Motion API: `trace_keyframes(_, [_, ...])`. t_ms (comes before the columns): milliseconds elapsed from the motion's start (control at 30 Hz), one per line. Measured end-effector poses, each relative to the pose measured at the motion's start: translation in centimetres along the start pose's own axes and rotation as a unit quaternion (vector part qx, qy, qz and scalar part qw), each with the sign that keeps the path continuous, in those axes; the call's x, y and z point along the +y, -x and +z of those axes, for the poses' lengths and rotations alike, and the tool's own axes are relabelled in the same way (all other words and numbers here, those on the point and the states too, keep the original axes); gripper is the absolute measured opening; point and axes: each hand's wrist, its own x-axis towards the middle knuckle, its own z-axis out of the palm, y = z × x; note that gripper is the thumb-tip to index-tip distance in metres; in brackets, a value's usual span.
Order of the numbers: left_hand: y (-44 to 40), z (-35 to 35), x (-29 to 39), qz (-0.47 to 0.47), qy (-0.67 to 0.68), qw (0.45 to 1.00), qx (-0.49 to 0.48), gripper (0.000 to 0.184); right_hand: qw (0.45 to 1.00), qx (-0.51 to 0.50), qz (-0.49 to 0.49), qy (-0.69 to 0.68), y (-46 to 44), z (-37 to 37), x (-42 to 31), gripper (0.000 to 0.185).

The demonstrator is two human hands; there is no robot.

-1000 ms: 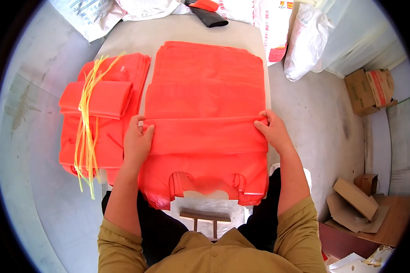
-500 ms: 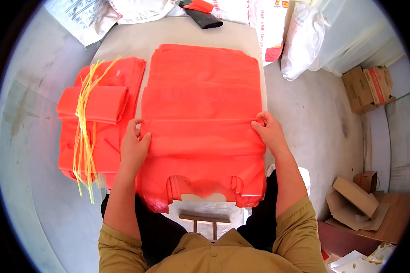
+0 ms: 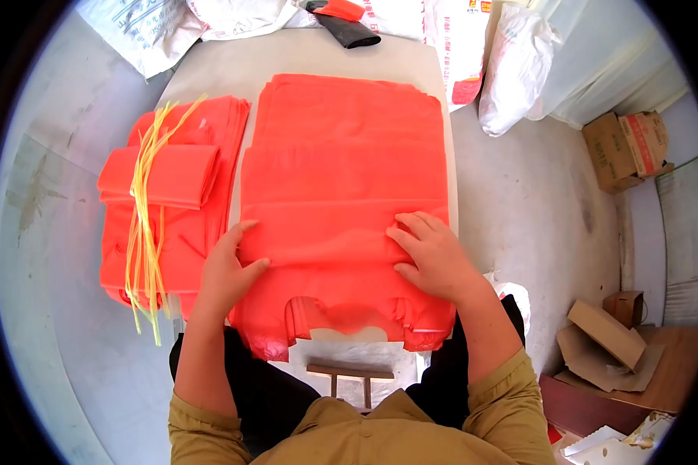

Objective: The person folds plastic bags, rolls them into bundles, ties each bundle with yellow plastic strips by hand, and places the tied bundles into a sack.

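A stack of red plastic bags [image 3: 345, 170] lies flat in front of me, its cut-out handles hanging over the near table edge. A crease crosses the stack just above my hands. On its left edge rests my left hand [image 3: 229, 267], thumb and fingers apart. My right hand [image 3: 430, 256] lies on the right part of the top bag, fingers spread. Neither hand grips anything. To the left is a second pile of red bags [image 3: 116, 240], topped by a folded red bundle [image 3: 186, 177] and a bunch of yellow ties [image 3: 141, 186].
Beyond the bags is the table's bare far part [image 3: 233, 66]. White printed sacks [image 3: 143, 35] and a black-and-red item [image 3: 347, 27] lie at the back. A white sack [image 3: 516, 70] and cardboard boxes [image 3: 616, 151] stand right. Opened cardboard [image 3: 605, 349] lies lower right.
Both hands have let go of the pinched bag edge and moved nearer to me. My right hand has shifted inward, fingers now spread on the bag.
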Motion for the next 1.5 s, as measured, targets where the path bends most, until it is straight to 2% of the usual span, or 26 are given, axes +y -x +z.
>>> trace_keyframes(33, [0.3,-0.3,0.3,-0.011,0.02,1.0,-0.019,0.06,1.0,-0.008,0.001,0.0,0.0,0.1,0.1,0.052])
trace_keyframes(233, [1.0,0.4,0.7,0.122,-0.128,0.984,0.01,0.062,0.999,-0.036,0.009,0.038,-0.5,0.6,0.1,0.056])
trace_keyframes(333, [0.6,1.0,0.8,0.115,-0.187,0.975,0.038,0.059,0.997,-0.01,-0.001,0.073,-0.5,1.9,0.5,0.054])
trace_keyframes(600, [0.5,0.8,0.7,0.158,-0.221,0.958,0.097,0.045,0.996,0.032,-0.01,0.081,-0.4,1.7,0.4,0.046])
trace_keyframes(733, [0.6,0.0,1.8,0.216,-0.225,0.94,0.138,0.04,0.999,0.004,0.012,0.033,-0.7,-0.2,0.3,0.04])
trace_keyframes(833, [0.4,-1.3,2.0,0.249,-0.158,0.951,0.094,0.031,0.996,-0.049,0.068,-0.028,-0.9,-2.1,0.1,0.034])
trace_keyframes(933, [0.4,-1.5,0.2,0.15,0.037,0.988,-0.019,0.015,0.98,-0.124,0.137,-0.067,-1.4,-4.7,-0.3,0.022])
trace_keyframes(1000, [0.7,-1.9,-0.1,0.034,0.158,0.984,-0.07,0.009,0.97,-0.174,0.156,-0.072,-1.7,-6.2,-0.3,0.016])
trace_keyframes(1033, [0.9,-2.1,-0.1,-0.026,0.217,0.971,-0.095,0.007,0.972,-0.162,0.147,-0.083,-1.7,-6.8,-0.4,0.015])
trace_keyframes(1133, [0.5,-2.3,0.6,-0.048,0.239,0.964,-0.109,0.012,0.977,-0.131,0.134,-0.1,-1.8,-7.2,-0.3,0.015])
trace_keyframes(1200, [0.0,-1.2,1.6,-0.08,0.245,0.964,-0.063,0.014,0.98,-0.11,0.143,-0.089,-2.1,-6.6,0.1,0.015])
trace_keyframes(1400, [-2.4,1.4,0.0,-0.12,0.278,0.953,0.003,0.019,0.992,0.034,0.12,-0.006,-3.1,-2.5,1.9,0.017])
trace_keyframes(1500, [-2.9,1.9,-0.6,-0.127,0.253,0.959,0.016,0.02,0.991,0.125,0.055,0.013,-3.7,-1.4,1.8,0.024])
